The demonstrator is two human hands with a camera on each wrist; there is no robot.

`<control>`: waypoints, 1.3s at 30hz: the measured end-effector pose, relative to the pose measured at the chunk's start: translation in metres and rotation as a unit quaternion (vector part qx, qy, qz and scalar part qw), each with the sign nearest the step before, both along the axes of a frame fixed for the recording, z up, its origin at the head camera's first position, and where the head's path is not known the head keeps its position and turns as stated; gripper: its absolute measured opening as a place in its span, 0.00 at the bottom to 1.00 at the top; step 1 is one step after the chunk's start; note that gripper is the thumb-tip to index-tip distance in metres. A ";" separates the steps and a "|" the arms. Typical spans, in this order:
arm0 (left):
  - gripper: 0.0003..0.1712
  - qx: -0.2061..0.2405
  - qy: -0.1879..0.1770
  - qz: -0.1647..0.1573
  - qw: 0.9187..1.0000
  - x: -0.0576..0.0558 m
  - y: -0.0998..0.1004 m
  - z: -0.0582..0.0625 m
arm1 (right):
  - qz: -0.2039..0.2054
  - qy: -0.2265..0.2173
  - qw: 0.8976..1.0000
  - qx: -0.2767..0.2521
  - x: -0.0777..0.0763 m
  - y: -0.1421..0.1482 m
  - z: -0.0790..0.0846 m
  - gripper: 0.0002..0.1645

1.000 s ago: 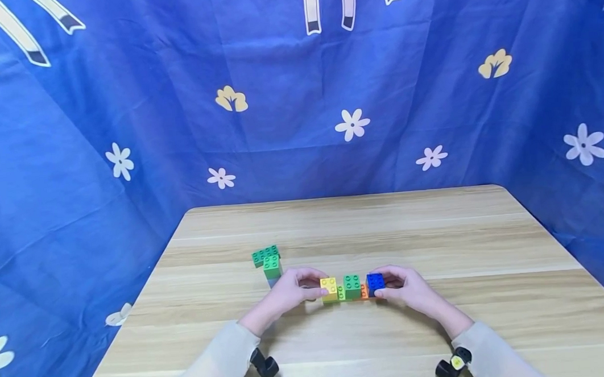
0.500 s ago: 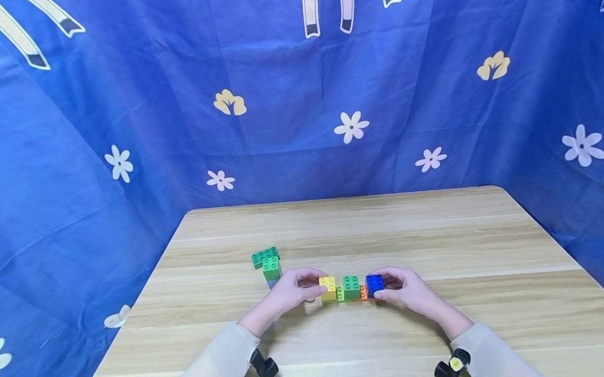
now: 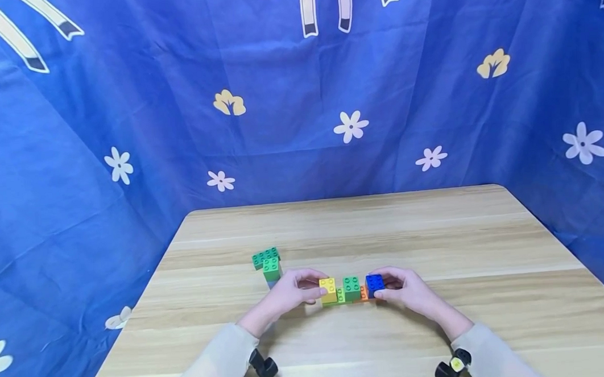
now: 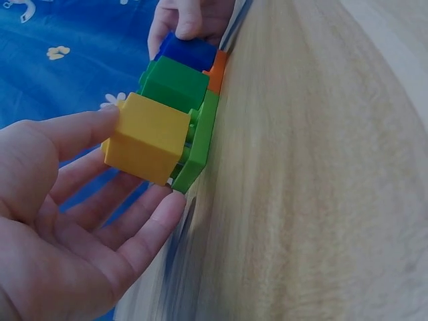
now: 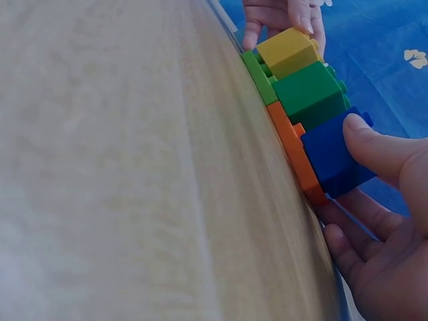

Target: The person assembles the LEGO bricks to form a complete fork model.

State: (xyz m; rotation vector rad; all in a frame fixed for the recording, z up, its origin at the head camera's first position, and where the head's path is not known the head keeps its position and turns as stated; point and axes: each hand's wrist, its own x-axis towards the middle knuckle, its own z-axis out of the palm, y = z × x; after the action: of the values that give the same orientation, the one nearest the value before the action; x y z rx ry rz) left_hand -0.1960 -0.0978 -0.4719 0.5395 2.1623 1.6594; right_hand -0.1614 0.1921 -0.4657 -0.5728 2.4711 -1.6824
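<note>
A row of toy building blocks sits on the table in front of me. A yellow block (image 3: 328,290) is at its left, a green block (image 3: 351,288) in the middle and a dark blue block (image 3: 375,285) at its right. Under them run a flat lime-green brick (image 4: 202,137) and a flat orange brick (image 5: 294,150), end to end, with the green block spanning their joint. My left hand (image 3: 292,291) pinches the yellow block, its thumb on the near side. At the other end my right hand (image 3: 412,288) grips the blue block between thumb and fingers.
Left of the row, behind my left hand, a light green block (image 3: 272,268) tops a short stack, partly hidden by the hand. A flat dark green brick (image 3: 266,257) lies just behind it. Blue patterned cloth (image 3: 291,172) hangs beyond the wooden table (image 3: 411,222).
</note>
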 end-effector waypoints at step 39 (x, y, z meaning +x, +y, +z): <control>0.20 -0.039 0.037 0.013 0.998 0.008 0.003 -0.001 | -0.001 0.011 1.000 -0.005 -0.012 0.005 -0.029 0.26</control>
State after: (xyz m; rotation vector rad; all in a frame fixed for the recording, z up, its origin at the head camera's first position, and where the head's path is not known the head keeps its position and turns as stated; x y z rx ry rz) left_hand -0.1879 -0.0949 -0.4730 0.5624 2.2853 1.5843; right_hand -0.1738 0.1973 -0.4945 -0.5941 2.4802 -1.6999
